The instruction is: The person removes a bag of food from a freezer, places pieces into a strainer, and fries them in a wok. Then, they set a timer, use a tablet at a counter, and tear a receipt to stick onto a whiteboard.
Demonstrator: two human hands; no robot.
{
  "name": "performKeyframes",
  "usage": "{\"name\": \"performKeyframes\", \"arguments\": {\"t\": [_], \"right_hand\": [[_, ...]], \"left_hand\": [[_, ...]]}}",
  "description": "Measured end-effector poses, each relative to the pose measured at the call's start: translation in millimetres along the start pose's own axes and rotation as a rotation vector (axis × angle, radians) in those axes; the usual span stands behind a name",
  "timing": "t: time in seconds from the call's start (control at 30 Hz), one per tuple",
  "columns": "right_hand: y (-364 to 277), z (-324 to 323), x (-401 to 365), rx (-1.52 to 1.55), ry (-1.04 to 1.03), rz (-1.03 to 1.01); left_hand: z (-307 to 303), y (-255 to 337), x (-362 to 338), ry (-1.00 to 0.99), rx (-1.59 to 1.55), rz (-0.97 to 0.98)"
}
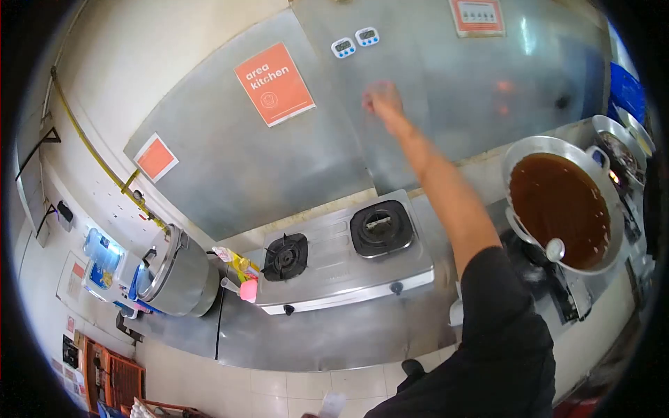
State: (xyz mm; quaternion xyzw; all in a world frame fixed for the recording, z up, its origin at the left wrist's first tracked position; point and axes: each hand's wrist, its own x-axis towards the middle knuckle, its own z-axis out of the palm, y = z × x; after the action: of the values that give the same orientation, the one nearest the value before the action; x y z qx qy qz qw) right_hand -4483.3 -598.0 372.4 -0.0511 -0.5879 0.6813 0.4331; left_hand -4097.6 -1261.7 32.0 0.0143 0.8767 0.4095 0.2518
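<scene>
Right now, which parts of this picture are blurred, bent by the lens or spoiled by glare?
In the head view the right hand is smeared by motion blur, while the two timers near it are sharp; the fisheye lens curves the steel wall panel and the stove and leaves black corners; a white glare streak lies on the panel at upper right.

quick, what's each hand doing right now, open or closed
left hand: not in view
right hand: up at the steel wall below the two timers, blurred, open or closed cannot be told
</scene>
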Motion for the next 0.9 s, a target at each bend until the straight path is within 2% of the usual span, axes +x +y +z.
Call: {"name": "performKeyframes", "arguments": {"t": [0.13, 0.3, 0.57, 0.9], "right_hand": [[-3.1, 27.4, 96.6, 0.093, -0.041, 0.056], [6.2, 49.8, 146.5, 0.142, -0.153, 0.089], [30.8, 75.5, 177.7, 0.337, -0.164, 0.106], [27.6, 83.5, 182.9, 0.343, -0.061, 0.108]], "left_hand": [[-15.2, 37.2, 42.0, 0.136, -0.035, -0.197], [-40.8, 54.7, 80.9, 0.26, -0.081, -0.295], [-69.2, 52.4, 98.2, 0.385, -0.138, -0.371], [-89.9, 36.5, 94.3, 0.523, -0.23, -0.419]]}}
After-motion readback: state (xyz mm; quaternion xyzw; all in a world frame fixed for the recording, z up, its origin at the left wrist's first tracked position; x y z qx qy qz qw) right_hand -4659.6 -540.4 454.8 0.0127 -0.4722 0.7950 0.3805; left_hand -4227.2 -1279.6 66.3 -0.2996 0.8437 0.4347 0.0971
